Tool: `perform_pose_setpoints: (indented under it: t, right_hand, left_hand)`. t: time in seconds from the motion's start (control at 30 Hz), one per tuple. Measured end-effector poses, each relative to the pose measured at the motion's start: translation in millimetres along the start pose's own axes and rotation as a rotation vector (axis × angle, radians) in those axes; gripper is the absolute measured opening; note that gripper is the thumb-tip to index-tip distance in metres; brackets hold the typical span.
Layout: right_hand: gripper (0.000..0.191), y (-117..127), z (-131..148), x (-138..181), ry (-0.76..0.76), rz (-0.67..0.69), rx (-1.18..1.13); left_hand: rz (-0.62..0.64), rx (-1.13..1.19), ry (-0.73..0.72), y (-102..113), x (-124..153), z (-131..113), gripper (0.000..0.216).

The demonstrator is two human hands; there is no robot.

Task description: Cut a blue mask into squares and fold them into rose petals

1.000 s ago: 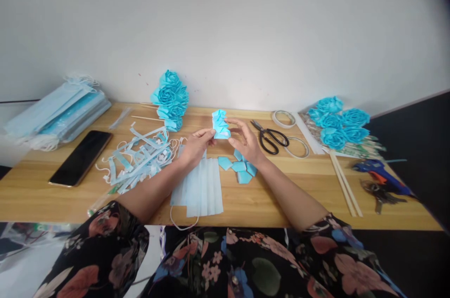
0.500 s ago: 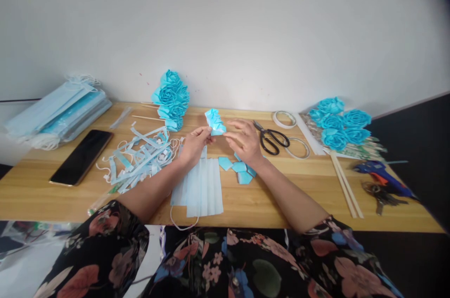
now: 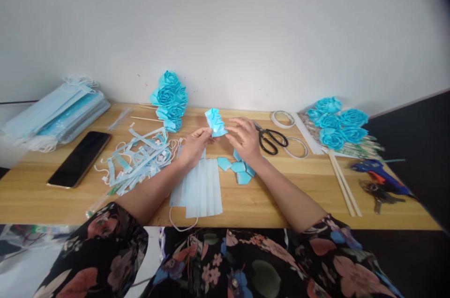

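My left hand [image 3: 195, 146] pinches the lower left of a pleated bright-blue flower piece [image 3: 215, 122], raised over the table. At the piece's lower right corner are the thumb and a finger of my right hand [image 3: 245, 141], which close lightly on its edge; the other fingers stay extended. Under my right hand lie several cut blue petals [image 3: 243, 177], partly hidden by it. Below my left hand, a pale blue face mask [image 3: 204, 192] lies flat with an ear loop hanging over the table's front edge.
To the left are cut mask strips [image 3: 140, 162], a phone [image 3: 80, 159], a mask stack [image 3: 58, 113] and blue fabric roses [image 3: 169, 96]. Rightward lie scissors [image 3: 270, 141], tape rolls [image 3: 283, 119], more roses [image 3: 332, 122], wooden sticks [image 3: 344, 184], a glue gun [image 3: 381, 176] and keys [image 3: 379, 195].
Both hands stay at nearly the same place with the blue flower piece, whose lower edge has tilted slightly. The whole view has shifted a little.
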State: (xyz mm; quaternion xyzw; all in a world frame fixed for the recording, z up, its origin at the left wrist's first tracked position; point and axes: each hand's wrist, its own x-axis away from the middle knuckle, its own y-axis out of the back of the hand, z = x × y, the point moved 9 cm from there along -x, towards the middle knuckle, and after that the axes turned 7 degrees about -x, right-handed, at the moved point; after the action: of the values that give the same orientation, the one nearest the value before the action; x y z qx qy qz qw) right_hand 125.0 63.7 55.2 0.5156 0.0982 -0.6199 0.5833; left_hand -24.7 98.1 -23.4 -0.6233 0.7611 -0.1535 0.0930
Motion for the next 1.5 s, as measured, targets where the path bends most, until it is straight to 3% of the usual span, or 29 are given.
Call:
perform_pose_setpoints:
  t: [0.37, 0.7, 0.93, 1.17, 1.5]
  right_hand:
    - [0.007, -2, 3, 0, -0.013, 0.010, -0.011]
    - [0.011, 3, 0, 0, -0.078, -0.046, -0.019]
    - [0.037, 7, -5, 4, -0.099, -0.118, -0.056]
    - [0.006, 9, 9, 0, 0.005, -0.090, 0.018]
    - [0.011, -1, 10, 2, 0.067, -0.055, 0.022]
  left_hand:
    - [0.061, 0.057, 0.006, -8, 2, 1, 0.036]
    - [0.074, 0.076, 0.008, -9, 3, 1, 0.036]
    - [0.071, 0.127, 0.025, -8, 2, 3, 0.036]
    - [0.026, 0.195, 0.052, -2, 0, 6, 0.031]
    - [0.056, 0.186, 0.051, -6, 1, 8, 0.031]
